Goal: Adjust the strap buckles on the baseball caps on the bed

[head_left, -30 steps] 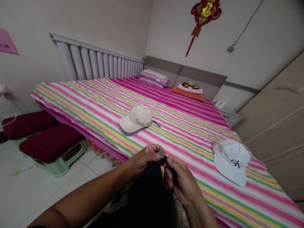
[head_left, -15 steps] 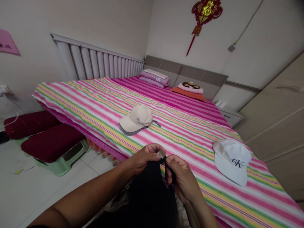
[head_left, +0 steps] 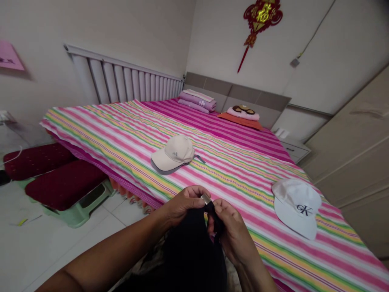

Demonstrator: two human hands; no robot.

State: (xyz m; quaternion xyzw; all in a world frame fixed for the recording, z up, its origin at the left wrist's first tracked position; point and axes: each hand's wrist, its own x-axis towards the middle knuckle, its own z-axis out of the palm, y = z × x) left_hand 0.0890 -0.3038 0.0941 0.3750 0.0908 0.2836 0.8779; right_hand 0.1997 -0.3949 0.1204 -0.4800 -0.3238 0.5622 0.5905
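At the near edge of the bed, both hands work on a black strap (head_left: 216, 219) with a small silver buckle (head_left: 206, 198). My left hand (head_left: 187, 205) pinches the buckle between thumb and fingers. My right hand (head_left: 232, 227) is closed on the strap just right of the buckle. The strap joins dark fabric (head_left: 194, 231) that blends into dark clothing below, so its full shape cannot be made out. Beyond my hands lies a beige cap (head_left: 176, 152), its brim toward the left. A white cap (head_left: 299, 207) with black letters rests on the right.
Both caps lie on a striped bed cover (head_left: 121, 134). Folded bedding (head_left: 197, 100) and a pink folded item (head_left: 243, 112) sit by the headboard (head_left: 258, 97). Low stools (head_left: 67, 184) with dark red tops stand left of the bed; a wardrobe (head_left: 349, 162) rises at right.
My right hand's fingers have shifted slightly along the strap, and more of the strap shows beside the buckle. My left hand keeps its pinch. Both caps stay put.
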